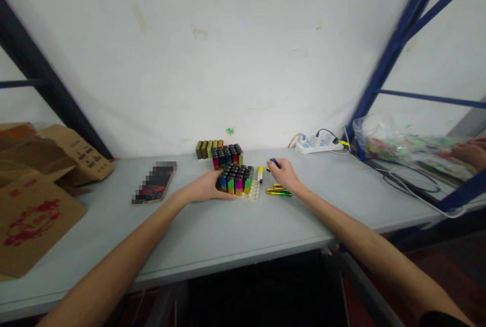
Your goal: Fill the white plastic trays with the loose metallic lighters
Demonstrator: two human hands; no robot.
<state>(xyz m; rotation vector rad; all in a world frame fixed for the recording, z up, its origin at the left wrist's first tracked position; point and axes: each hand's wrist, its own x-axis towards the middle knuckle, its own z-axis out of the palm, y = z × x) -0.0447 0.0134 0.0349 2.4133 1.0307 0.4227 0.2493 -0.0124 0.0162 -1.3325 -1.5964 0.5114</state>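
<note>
My left hand [207,187] is curved round the left side of a white tray [253,194] of upright lighters [238,180], which have shiny rainbow-coloured bodies and black tops. Bare sockets show along the tray's right part. To the right, my right hand [286,174] is closed around a lighter [274,163]; only its dark blue end shows. A yellow lighter [260,174] lies between the tray and this hand. Gold-green lighters [279,192] lie on the table just below the right hand.
Behind the tray stand more rainbow lighters [228,155] and a gold-green group [208,149]. A phone [155,182] and cardboard boxes [41,215] are at left. A power strip [319,144] sits by the wall. At far right, another person's hand [471,152] is near plastic bags [402,147].
</note>
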